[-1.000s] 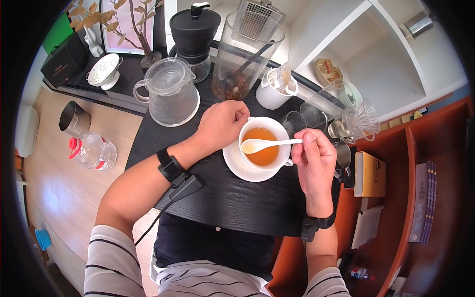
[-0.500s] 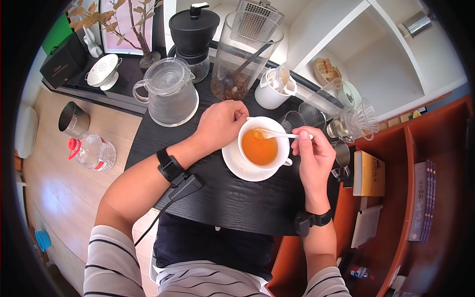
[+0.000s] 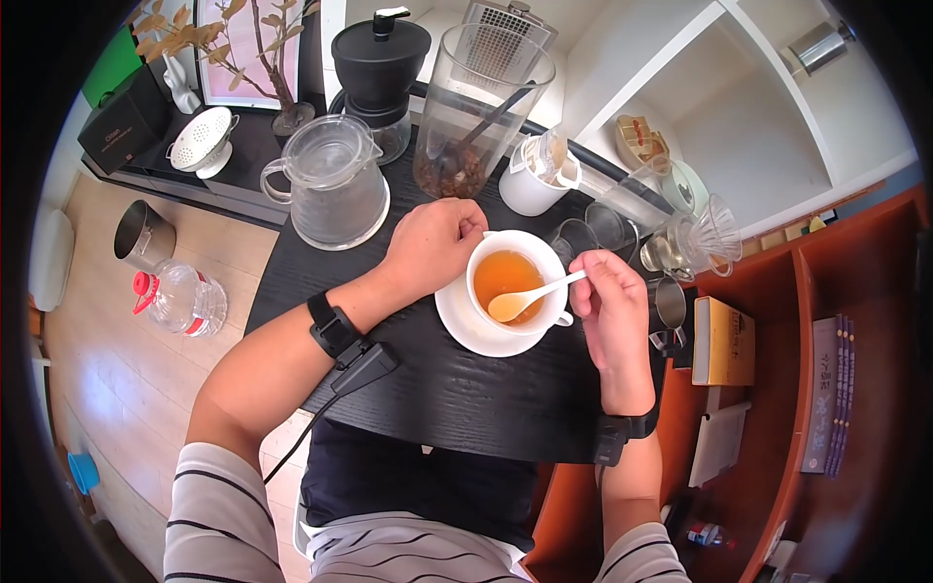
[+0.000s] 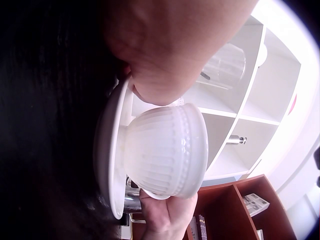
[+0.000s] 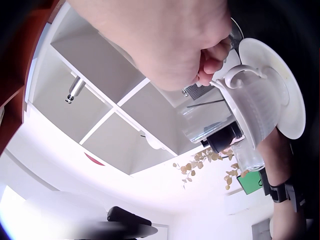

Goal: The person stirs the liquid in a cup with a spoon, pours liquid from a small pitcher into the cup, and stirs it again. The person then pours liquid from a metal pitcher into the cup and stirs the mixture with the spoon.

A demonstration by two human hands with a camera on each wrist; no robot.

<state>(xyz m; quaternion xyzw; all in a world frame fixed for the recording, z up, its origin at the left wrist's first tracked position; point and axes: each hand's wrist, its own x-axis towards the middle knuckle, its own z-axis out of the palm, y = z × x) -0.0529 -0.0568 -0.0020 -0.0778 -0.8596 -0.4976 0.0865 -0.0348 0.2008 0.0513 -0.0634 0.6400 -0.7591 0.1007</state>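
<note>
A white cup (image 3: 476,267) of amber liquid stands on a white saucer (image 3: 466,325). At its far left side is my left hand (image 3: 437,243), fingers curled; in the left wrist view they meet the rim of the saucer (image 4: 117,150), partly hidden by the hand. My right hand (image 3: 617,316) pinches the handle end of a white spoon (image 3: 544,291) between thumb and fingers, right of the cup. The spoon's bowl lies over the liquid, near the cup's front inner side. In the right wrist view the right hand (image 5: 170,40) is beside the cup's handle (image 5: 240,75).
Behind the cup stand a glass pitcher (image 3: 335,199), a black grinder (image 3: 379,58), a tall clear container (image 3: 457,146) and a white mug (image 3: 530,189). Glasses, a clear ribbed dripper (image 3: 714,238) and a metal cup (image 3: 669,301) are at the right. A cable (image 3: 301,442) hangs from the left wrist device.
The spoon has moved from across the cup, down into the liquid at its far side, then toward the near side. My right hand has shifted slightly with it; the left hand has stayed put.
</note>
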